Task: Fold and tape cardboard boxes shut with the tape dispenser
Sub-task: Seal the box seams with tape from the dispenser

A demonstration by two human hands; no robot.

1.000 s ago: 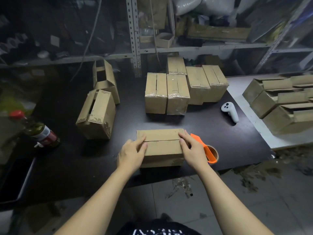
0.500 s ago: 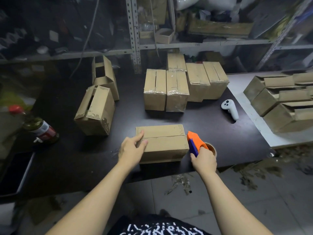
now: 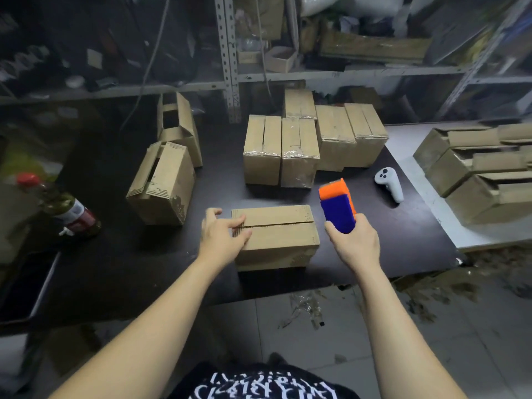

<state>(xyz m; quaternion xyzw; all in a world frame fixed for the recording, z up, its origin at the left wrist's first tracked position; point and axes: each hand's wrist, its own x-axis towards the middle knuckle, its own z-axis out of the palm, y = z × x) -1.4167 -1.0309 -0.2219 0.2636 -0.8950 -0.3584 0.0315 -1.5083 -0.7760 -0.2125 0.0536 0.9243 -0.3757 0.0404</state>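
Observation:
A small cardboard box (image 3: 283, 236) lies near the front edge of the black table (image 3: 115, 269), its top flaps folded down with an untaped seam running left to right. My left hand (image 3: 223, 236) rests on the box's left end, fingers straight across the flaps. My right hand (image 3: 352, 244) grips the orange and blue tape dispenser (image 3: 337, 207), lifted off the table just right of the box and a little above it.
Several taped boxes (image 3: 290, 151) stand in a row behind. Two open boxes (image 3: 165, 182) sit at the left. A white controller (image 3: 388, 187) lies right; more open boxes (image 3: 475, 174) on the white table. A bottle (image 3: 66, 210) lies far left.
My right hand left the box's right end, took hold of the tape dispenser beside it and raised it. My left hand stayed on the box's left end.

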